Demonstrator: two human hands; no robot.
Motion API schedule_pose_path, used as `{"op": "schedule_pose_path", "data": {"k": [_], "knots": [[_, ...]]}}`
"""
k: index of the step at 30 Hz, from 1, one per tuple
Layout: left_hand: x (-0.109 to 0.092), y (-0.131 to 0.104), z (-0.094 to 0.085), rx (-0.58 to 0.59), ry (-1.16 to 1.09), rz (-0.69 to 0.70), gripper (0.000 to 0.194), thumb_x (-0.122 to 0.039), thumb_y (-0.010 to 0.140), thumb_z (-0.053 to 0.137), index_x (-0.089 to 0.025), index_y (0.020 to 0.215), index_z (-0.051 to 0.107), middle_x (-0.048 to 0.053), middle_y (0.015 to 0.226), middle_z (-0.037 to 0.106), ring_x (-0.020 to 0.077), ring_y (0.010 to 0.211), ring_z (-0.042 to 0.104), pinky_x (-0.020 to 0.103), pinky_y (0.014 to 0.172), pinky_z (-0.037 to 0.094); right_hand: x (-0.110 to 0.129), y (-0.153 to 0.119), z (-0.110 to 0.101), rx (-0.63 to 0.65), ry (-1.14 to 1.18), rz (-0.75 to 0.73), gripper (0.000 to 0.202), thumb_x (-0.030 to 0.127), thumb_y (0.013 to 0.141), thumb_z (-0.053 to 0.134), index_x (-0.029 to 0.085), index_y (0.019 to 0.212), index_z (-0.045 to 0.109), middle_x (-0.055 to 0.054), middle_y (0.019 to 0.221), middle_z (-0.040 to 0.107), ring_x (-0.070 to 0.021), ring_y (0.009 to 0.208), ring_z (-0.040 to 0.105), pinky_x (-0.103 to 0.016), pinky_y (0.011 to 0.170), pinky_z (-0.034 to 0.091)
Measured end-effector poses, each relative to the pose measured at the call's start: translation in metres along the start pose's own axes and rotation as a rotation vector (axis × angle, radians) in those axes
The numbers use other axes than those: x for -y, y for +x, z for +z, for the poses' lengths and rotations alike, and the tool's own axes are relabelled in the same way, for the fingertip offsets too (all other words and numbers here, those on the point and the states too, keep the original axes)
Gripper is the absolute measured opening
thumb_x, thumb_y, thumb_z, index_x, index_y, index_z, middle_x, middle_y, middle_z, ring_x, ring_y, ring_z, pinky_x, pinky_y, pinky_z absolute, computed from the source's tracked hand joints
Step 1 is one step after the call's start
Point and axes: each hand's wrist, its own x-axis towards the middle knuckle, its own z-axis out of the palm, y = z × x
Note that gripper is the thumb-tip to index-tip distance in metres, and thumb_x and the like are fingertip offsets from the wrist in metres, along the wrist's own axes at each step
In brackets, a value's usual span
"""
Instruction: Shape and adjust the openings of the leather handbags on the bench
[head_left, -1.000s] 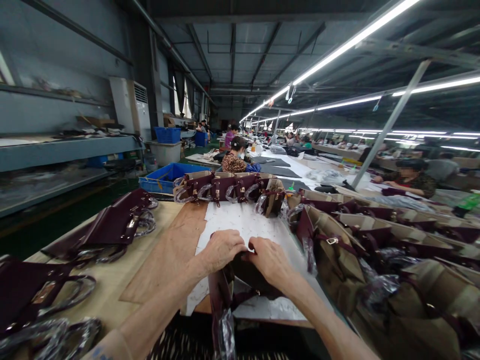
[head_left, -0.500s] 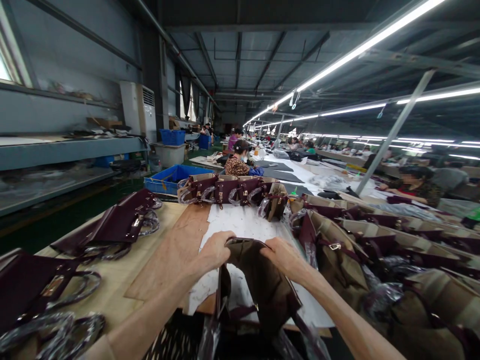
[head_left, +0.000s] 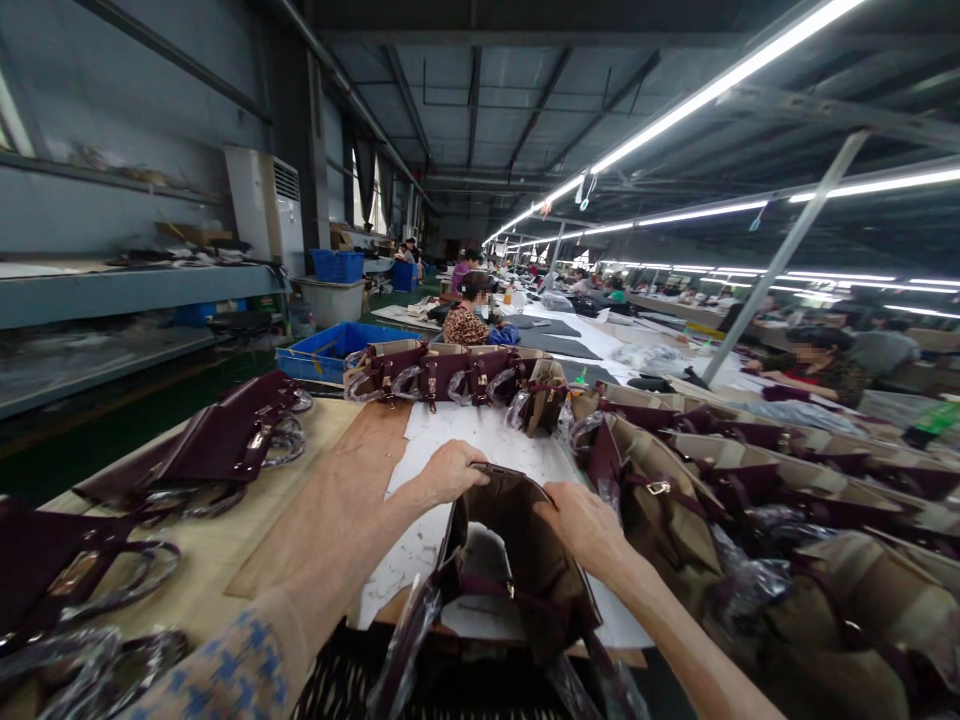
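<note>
A maroon handbag (head_left: 551, 560) with a brown lining hangs between my hands at the near edge of the table, its mouth toward me. My left hand (head_left: 448, 472) pinches the upper left of its rim. On the rim's right side, my right hand (head_left: 589, 522) grips with the thumb inside and the fingers hidden behind. The bag's plastic-wrapped handles (head_left: 409, 640) dangle toward me. Beneath and beyond it lies a white sheet (head_left: 420, 530) over a brown board (head_left: 315, 500).
Finished-looking maroon bags (head_left: 217, 440) lie on the left. A row of upright bags (head_left: 450, 375) lines the table's far edge, and more open bags (head_left: 675, 500) crowd the right. A blue crate (head_left: 322, 350) stands beyond. A co-worker (head_left: 469, 315) sits ahead, another person (head_left: 821, 365) at right.
My left hand has shifted slightly up and right along with the bag's rim, and the bag's mouth has turned a little. Both hands keep their hold. The view has moved slightly.
</note>
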Motion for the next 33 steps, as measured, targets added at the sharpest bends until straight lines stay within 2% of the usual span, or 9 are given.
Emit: {"op": "schedule_pose_path", "data": {"k": [4,6,10,15,21,27,30,32,33], "knots": [[-0.002,0.005,0.002,-0.014,0.061,-0.069,0.020,-0.027,0.063,0.051,-0.014,0.065,0.067,-0.004,0.049,0.048,0.0110,0.055,0.044,0.020,0.052,0.030,0.006,0.014,-0.003,-0.069,0.109,-0.089,0.031,0.027,0.077,0.052,0.022,0.108,0.052,-0.006,0.101,0.063,-0.0216,0.095,0.056,-0.028,0.070,0.034],[-0.003,0.008,0.002,-0.018,0.084,-0.100,0.021,-0.028,0.063,0.052,-0.014,0.064,0.067,-0.004,0.048,0.046,0.0105,0.054,0.042,0.020,0.050,0.029,0.011,0.023,-0.003,-0.057,0.145,-0.175,0.035,0.023,0.077,0.051,0.022,0.112,0.051,-0.005,0.102,0.063,-0.0197,0.096,0.055,-0.027,0.072,0.033],[-0.006,0.012,-0.002,-0.009,0.116,-0.160,0.019,-0.028,0.060,0.054,-0.014,0.060,0.066,-0.005,0.043,0.040,0.0096,0.048,0.037,0.021,0.048,0.026,0.021,0.036,-0.001,-0.014,0.118,-0.253,0.019,0.028,0.080,0.048,0.022,0.092,0.061,-0.004,0.090,0.066,-0.0183,0.088,0.057,-0.025,0.067,0.032],[-0.007,0.013,-0.002,-0.009,0.110,-0.155,0.016,-0.027,0.059,0.055,-0.014,0.054,0.063,-0.006,0.042,0.033,0.0088,0.047,0.035,0.022,0.047,0.023,0.024,0.040,0.002,-0.078,0.022,-0.254,0.027,0.032,0.086,0.040,0.021,0.080,0.064,-0.005,0.078,0.067,-0.0168,0.079,0.059,-0.025,0.062,0.030],[-0.004,0.014,0.001,-0.006,0.066,-0.138,0.016,-0.028,0.059,0.055,-0.014,0.053,0.062,-0.007,0.041,0.032,0.0082,0.046,0.034,0.022,0.046,0.021,0.024,0.042,0.004,-0.079,-0.035,-0.238,0.027,0.033,0.086,0.040,0.021,0.082,0.063,-0.007,0.082,0.067,-0.0180,0.080,0.060,-0.026,0.061,0.030],[0.002,0.016,0.001,0.012,0.002,-0.126,0.023,-0.033,0.063,0.054,-0.013,0.054,0.061,-0.006,0.043,0.033,0.0082,0.047,0.033,0.021,0.046,0.023,0.031,0.048,0.006,-0.033,-0.016,-0.318,0.026,0.027,0.087,0.036,0.021,0.086,0.061,-0.005,0.088,0.067,-0.0161,0.086,0.059,-0.024,0.066,0.032],[0.000,0.000,-0.006,0.010,-0.043,-0.115,0.035,-0.042,0.070,0.049,-0.012,0.073,0.066,-0.003,0.055,0.050,0.0105,0.052,0.042,0.021,0.050,0.030,0.030,0.049,0.007,-0.027,-0.020,-0.299,0.028,0.030,0.089,0.035,0.021,0.087,0.062,-0.005,0.089,0.067,-0.0159,0.088,0.059,-0.024,0.069,0.033],[-0.009,-0.024,-0.008,-0.072,-0.090,-0.146,0.050,-0.050,0.071,0.048,-0.013,0.102,0.060,0.004,0.083,0.062,0.0152,0.070,0.053,0.023,0.062,0.039,0.029,0.048,0.007,-0.033,-0.023,-0.269,0.028,0.030,0.088,0.036,0.020,0.088,0.061,-0.006,0.090,0.067,-0.0167,0.090,0.058,-0.024,0.071,0.034],[-0.016,-0.040,-0.007,-0.129,-0.106,-0.179,0.060,-0.053,0.069,0.050,-0.015,0.116,0.052,0.007,0.099,0.062,0.0181,0.082,0.055,0.025,0.070,0.041,0.029,0.047,0.007,-0.038,-0.024,-0.253,0.027,0.030,0.088,0.036,0.020,0.088,0.061,-0.007,0.091,0.067,-0.0172,0.091,0.058,-0.024,0.072,0.034]]}}
